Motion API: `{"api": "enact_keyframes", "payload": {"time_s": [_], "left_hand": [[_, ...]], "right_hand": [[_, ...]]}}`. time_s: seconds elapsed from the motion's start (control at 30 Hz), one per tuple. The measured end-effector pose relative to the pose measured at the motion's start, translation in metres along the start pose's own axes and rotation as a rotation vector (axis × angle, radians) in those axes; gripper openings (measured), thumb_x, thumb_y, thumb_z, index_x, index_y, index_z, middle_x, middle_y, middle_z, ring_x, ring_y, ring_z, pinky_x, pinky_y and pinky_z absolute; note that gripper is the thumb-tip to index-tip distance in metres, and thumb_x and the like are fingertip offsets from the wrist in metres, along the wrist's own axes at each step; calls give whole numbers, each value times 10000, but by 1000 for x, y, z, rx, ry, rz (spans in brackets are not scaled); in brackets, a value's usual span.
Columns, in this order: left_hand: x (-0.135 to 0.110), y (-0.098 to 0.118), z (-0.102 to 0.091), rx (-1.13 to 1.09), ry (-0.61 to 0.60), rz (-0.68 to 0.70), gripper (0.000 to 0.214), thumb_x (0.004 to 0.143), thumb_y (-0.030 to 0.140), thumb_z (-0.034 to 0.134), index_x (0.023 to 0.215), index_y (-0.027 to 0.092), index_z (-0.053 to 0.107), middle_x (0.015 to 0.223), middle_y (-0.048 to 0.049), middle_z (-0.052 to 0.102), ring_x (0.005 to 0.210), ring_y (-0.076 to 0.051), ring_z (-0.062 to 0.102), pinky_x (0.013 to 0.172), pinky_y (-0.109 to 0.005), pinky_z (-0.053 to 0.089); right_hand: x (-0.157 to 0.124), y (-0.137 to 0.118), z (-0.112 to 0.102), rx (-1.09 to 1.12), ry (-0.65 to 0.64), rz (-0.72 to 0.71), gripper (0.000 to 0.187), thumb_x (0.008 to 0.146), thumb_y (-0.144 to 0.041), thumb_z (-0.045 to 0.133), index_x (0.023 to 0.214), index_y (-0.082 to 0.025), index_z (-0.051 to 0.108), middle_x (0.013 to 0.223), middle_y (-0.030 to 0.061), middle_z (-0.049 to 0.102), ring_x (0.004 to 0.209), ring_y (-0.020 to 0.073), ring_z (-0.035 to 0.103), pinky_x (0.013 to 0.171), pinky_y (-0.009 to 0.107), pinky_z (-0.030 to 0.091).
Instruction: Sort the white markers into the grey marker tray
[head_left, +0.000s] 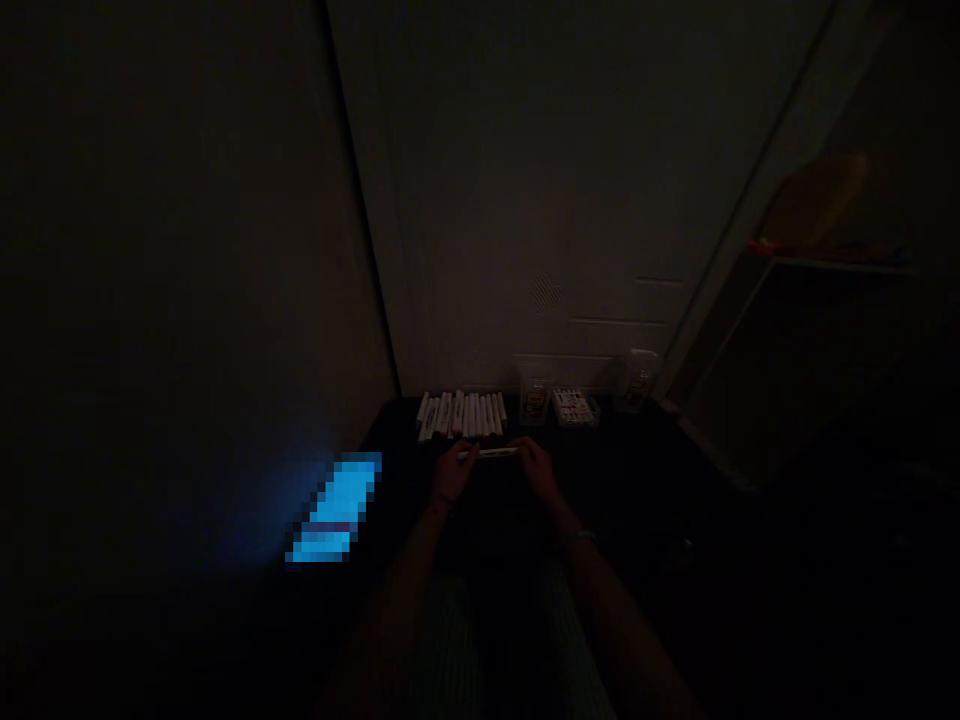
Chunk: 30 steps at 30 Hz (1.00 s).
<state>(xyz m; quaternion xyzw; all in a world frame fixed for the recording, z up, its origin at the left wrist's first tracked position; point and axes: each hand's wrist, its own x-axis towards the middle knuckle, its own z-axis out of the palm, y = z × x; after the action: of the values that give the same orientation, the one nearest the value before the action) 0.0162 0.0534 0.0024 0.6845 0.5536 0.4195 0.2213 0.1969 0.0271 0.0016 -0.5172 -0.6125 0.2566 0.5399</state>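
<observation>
The scene is very dark. My left hand point(452, 474) and my right hand point(537, 470) meet over a dark surface and hold one white marker point(491, 453) crosswise between them, each hand closed on one end. Just beyond them lies a row of several white markers point(461, 413), side by side near the wall. To the right of that row sit a small clear container point(534, 400) and a box of markers point(574, 407).
A glowing blue screen point(335, 508) lies at the left of the dark surface point(645, 470). Pale walls point(525, 200) rise behind the markers. A dark piece of furniture point(825, 360) stands at the right, with an orange object point(821, 200) on top.
</observation>
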Motion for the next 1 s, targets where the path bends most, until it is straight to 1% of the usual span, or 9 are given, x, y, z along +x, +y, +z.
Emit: {"api": "enact_keyframes", "payload": {"time_s": [0.17, 0.47, 0.57, 0.73, 0.87, 1.0], "left_hand": [[0, 1, 0, 11, 5, -6, 391, 760, 518, 407, 806, 185, 607, 589, 15, 590, 562, -119, 535, 545, -204, 371], [-2, 5, -2, 5, -10, -18, 391, 762, 520, 403, 804, 187, 605, 618, 11, 595, 599, -127, 545, 564, -208, 382], [-2, 6, -2, -9, -18, -26, 385, 761, 514, 409, 812, 184, 601, 646, 6, 609, 625, -131, 555, 581, -209, 390], [-1, 4, -2, -10, 0, 15, 383, 768, 507, 403, 809, 183, 602, 649, 6, 609, 607, -123, 550, 578, -207, 386], [0, 2, -1, -2, -14, 12, 402, 770, 522, 391, 820, 184, 603, 628, 14, 597, 576, -115, 533, 554, -203, 373], [0, 1, 1, 19, -1, -7, 405, 761, 530, 399, 805, 185, 606, 605, 19, 583, 552, -110, 515, 543, -203, 365]], "right_hand": [[0, 0, 1, -32, 4, 31, 267, 771, -376, 427, 879, -197, 592, 796, -11, 608, 745, 136, 541, 673, 216, 399], [0, 0, -1, -20, -15, -1, 290, 802, -311, 333, 859, -197, 593, 805, -7, 606, 760, 133, 533, 688, 219, 396], [0, -1, -1, -18, -14, 14, 283, 795, -319, 346, 855, -193, 593, 804, -6, 606, 756, 135, 535, 686, 221, 399], [0, 0, 1, -24, -16, 33, 255, 764, -374, 429, 859, -202, 593, 800, -10, 607, 753, 141, 540, 688, 224, 402], [0, 0, 0, -33, -17, 13, 269, 781, -374, 401, 857, -200, 592, 800, -11, 606, 748, 138, 538, 689, 225, 400], [0, 0, -1, -41, -16, 2, 270, 792, -333, 366, 860, -199, 591, 812, -8, 608, 770, 140, 539, 697, 227, 398]]}}
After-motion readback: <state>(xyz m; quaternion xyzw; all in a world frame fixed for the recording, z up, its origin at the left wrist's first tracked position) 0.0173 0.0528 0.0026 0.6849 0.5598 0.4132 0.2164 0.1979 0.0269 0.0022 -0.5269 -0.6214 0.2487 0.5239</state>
